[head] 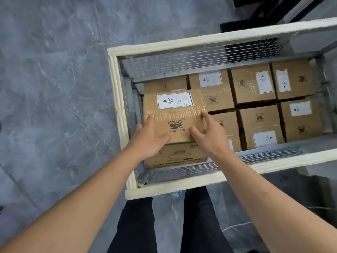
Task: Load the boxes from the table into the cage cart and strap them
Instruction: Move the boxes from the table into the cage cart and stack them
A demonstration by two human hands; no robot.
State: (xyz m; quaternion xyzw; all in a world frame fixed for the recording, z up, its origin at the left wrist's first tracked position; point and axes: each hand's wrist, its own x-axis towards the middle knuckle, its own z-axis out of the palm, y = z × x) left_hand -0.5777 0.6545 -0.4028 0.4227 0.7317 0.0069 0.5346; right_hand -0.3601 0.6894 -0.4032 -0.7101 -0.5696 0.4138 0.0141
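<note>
Lighting: even, cool, diffuse, from overhead; moderately bright. Shadows: soft, deepest in the gaps between boxes (255,84) and along the cage cart (200,45) walls. Glare: faint sheen on the floor (54,70). Sharpness: centre fairly crisp, small labels unreadable. Distortion: wide-angle bowing at edges; forearms stretched.

1. both forearms are bare from the near edge of the view out to the wrists; no sleeve shows on either.
2. the left hand (148,137) wears no glove, ring or watch.
3. the right hand (207,136) is likewise bare, with nothing at the wrist.
4. the legs are in dark, almost black trousers (135,221) of plain cloth, seen from above between the two arms.
5. the feet cannot be made out.
</note>
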